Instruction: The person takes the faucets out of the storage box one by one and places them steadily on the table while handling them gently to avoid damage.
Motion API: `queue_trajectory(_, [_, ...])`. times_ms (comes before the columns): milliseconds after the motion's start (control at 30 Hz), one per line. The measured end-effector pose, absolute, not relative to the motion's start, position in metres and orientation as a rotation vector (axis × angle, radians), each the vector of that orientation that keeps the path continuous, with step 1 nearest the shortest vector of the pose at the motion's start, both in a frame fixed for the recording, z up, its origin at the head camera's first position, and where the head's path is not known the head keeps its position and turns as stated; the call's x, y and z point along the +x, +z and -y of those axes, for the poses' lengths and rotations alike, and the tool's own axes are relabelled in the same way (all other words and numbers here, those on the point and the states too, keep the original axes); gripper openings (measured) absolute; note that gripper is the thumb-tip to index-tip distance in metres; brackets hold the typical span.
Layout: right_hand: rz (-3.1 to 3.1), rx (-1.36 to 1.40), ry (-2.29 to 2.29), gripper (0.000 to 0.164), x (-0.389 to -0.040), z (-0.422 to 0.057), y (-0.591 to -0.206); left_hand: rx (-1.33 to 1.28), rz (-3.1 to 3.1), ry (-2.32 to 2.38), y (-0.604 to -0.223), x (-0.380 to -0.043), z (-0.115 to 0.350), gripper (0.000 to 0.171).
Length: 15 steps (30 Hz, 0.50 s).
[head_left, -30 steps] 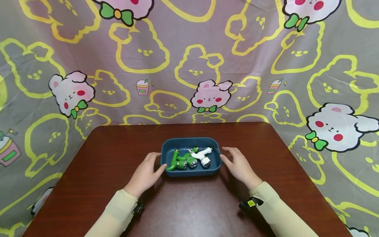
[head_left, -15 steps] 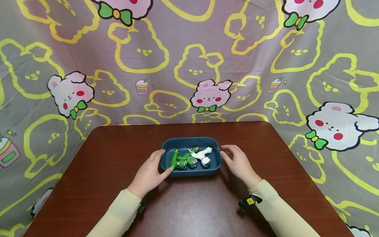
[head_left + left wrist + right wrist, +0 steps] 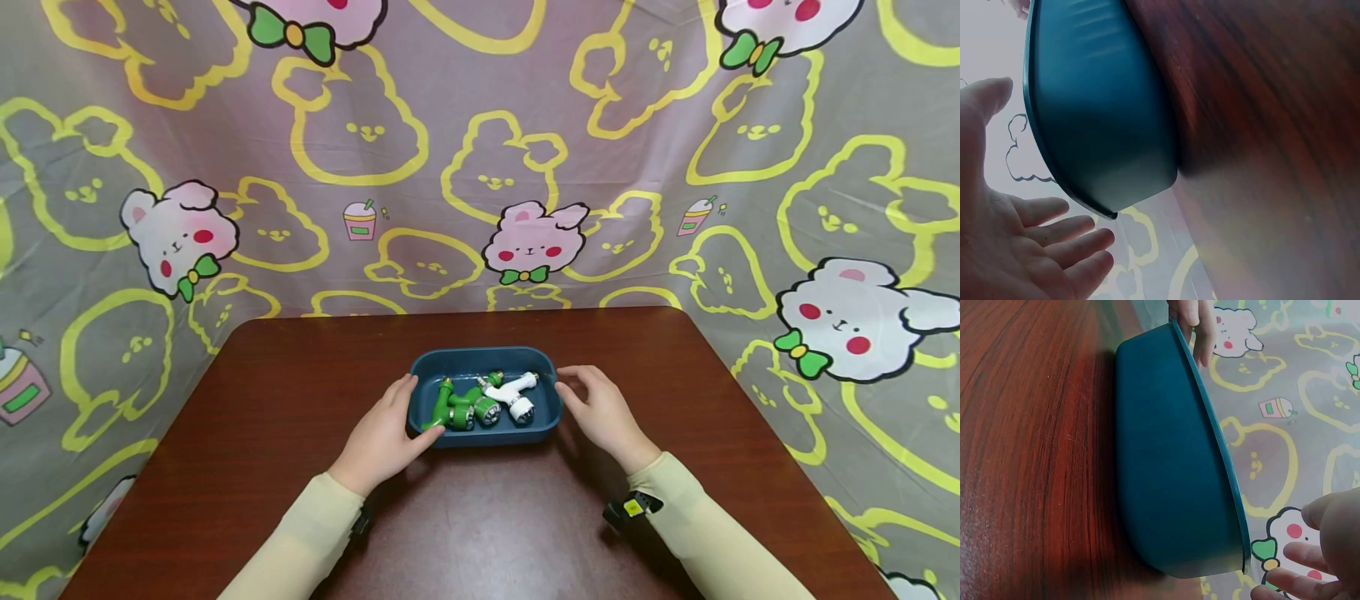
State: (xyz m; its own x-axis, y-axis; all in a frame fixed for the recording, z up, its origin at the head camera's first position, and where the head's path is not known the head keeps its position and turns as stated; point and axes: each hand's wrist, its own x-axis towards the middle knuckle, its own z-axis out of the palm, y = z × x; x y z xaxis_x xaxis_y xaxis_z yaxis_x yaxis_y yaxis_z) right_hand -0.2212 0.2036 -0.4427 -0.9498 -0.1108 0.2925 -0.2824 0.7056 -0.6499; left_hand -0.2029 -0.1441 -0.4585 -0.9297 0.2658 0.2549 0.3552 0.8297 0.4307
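Note:
A dark blue rectangular plastic basin (image 3: 491, 438) stands near the middle of the brown table. In it lie two green fittings that look like pipe valves with round knobs, a left one (image 3: 442, 405) and a middle one (image 3: 486, 410), plus a white one (image 3: 519, 407) at the right. My left hand (image 3: 381, 440) is at the basin's left end, thumb over the front corner and fingers by the rim. The left wrist view has those fingers extended beside the basin wall (image 3: 1097, 106). At the right end, my right hand (image 3: 609, 423) has loosely bent fingertips near the rim, gripping nothing.
The brown tabletop (image 3: 480, 517) surrounds the basin on all sides. Behind it and at both sides hangs a grey cloth (image 3: 420, 167) printed with bunnies and yellow outlines. Dark wrist devices sit on both sleeves, the right one (image 3: 632, 507) with a yellow patch.
My left hand has moved right, its thumb now reaching over the basin's front left corner. The right hand has shifted slightly left and up. Basin and fittings have stayed put.

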Motion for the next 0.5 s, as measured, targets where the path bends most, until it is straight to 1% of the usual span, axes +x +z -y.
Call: queue_trajectory(500, [2.672,0.357,1.067,0.032,-0.2246,-0.2003,-0.4422,-0.479,2.91,-0.68,-0.4589,-0.2086,0.1425,0.105])
